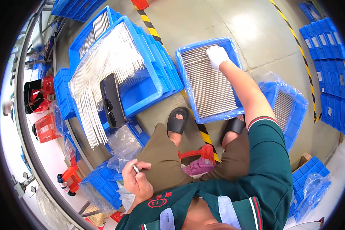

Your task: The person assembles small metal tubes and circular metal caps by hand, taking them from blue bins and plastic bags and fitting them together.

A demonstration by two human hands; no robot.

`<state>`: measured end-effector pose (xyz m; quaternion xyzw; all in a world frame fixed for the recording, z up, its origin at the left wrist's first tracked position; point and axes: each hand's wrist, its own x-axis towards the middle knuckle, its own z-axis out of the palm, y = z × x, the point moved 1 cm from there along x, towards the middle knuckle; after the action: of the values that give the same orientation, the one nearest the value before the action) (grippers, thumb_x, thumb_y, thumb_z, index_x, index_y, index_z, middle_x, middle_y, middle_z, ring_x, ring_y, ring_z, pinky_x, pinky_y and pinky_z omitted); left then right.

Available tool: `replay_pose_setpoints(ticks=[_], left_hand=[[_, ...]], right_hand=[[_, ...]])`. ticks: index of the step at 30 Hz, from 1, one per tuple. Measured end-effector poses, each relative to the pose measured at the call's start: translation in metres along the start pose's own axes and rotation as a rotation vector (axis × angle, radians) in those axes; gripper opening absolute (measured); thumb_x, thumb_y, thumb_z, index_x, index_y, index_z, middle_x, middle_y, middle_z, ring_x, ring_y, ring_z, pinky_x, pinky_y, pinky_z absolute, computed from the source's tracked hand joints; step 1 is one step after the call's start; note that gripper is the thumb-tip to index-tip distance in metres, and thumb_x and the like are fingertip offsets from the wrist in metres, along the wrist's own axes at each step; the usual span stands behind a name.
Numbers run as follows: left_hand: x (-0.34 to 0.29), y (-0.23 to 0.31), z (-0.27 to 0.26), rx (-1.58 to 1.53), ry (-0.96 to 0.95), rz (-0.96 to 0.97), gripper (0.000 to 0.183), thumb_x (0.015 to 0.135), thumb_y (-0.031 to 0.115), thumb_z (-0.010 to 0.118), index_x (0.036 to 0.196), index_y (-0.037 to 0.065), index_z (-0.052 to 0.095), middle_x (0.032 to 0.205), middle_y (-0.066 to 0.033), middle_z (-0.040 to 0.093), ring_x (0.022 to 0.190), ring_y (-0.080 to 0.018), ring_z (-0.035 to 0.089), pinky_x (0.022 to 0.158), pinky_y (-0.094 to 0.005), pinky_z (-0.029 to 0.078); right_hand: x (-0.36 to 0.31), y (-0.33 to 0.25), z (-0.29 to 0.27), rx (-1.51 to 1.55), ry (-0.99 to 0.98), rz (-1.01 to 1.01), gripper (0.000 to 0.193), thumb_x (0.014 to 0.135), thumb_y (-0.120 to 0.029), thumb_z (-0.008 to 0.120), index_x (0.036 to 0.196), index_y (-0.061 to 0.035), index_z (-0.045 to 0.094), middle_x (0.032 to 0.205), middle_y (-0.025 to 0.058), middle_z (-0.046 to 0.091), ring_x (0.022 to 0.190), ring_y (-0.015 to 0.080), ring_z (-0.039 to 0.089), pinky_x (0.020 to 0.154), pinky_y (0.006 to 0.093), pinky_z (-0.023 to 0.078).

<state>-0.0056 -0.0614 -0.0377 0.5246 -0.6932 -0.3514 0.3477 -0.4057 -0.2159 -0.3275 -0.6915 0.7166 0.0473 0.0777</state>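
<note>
My right hand (217,56), in a white glove, reaches to the far end of a blue crate (235,51) and lies on its metal rods (207,82). The rods lie side by side in a plastic liner. Its fingertips are hidden, so whether they grip a rod does not show. Close to my lap, my bare left hand (138,183) is closed in a pinch on a short silvery cylinder with a dark part (136,168). What that piece is remains unclear.
At left, stacked blue crates (157,73) bear plastic-wrapped white rods (120,51) and a dark phone-like slab (112,100). Another crate of rods (283,109) stands to the right. A red stool (207,151) is between my legs. Striped tape (205,136) crosses the floor.
</note>
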Motion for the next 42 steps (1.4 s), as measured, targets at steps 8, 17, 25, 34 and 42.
replay_pose_setpoints(ticks=[8,17,25,34,42], left_hand=[[0.009,-0.002,-0.004,0.073,0.056,-0.045,0.05,0.091,0.042,0.045,0.108,-0.005,0.045,0.07,-0.0133,0.059,0.063,-0.0156,0.054,0.064,-0.0254,0.041],[0.007,-0.005,-0.012,-0.041,0.102,-0.102,0.054,0.087,0.045,0.051,0.107,-0.005,0.045,0.071,-0.0173,0.061,0.062,-0.0174,0.055,0.061,-0.0252,0.042],[0.009,-0.005,-0.013,-0.103,0.092,-0.082,0.051,0.089,0.044,0.047,0.107,-0.005,0.046,0.068,-0.0144,0.059,0.061,-0.0161,0.054,0.062,-0.0253,0.041],[0.002,-0.01,-0.015,-0.379,-0.013,-0.049,0.045,0.089,0.032,0.053,0.11,-0.006,0.044,0.078,-0.0144,0.06,0.066,-0.0162,0.055,0.062,-0.0265,0.045],[-0.005,-0.012,-0.009,-0.523,-0.032,0.002,0.039,0.089,0.025,0.054,0.11,-0.006,0.046,0.077,-0.0118,0.06,0.065,-0.0128,0.056,0.06,-0.0226,0.046]], right_hand=[[0.031,-0.005,0.001,-0.005,0.01,-0.005,0.019,0.07,-0.006,0.058,0.088,-0.0067,0.062,0.093,0.0138,0.06,0.091,0.0279,0.058,0.078,0.0384,0.047],[0.0,-0.028,0.032,0.123,0.017,0.164,0.018,0.077,-0.011,0.048,0.076,-0.0067,0.066,0.079,0.017,0.064,0.075,0.0322,0.063,0.068,0.0416,0.049],[-0.026,-0.018,0.001,0.195,-0.132,0.103,0.022,0.081,-0.013,0.043,0.083,-0.0061,0.064,0.08,0.0172,0.064,0.078,0.0337,0.062,0.069,0.0437,0.048],[-0.081,-0.029,-0.074,-0.258,-0.416,0.049,0.018,0.078,-0.013,0.052,0.085,-0.0097,0.068,0.08,0.0154,0.066,0.076,0.0287,0.065,0.065,0.0388,0.051],[-0.101,-0.073,-0.058,-0.483,-0.783,0.14,0.024,0.077,-0.018,0.06,0.099,-0.0144,0.068,0.101,0.0024,0.066,0.09,0.0181,0.064,0.067,0.0344,0.052]])
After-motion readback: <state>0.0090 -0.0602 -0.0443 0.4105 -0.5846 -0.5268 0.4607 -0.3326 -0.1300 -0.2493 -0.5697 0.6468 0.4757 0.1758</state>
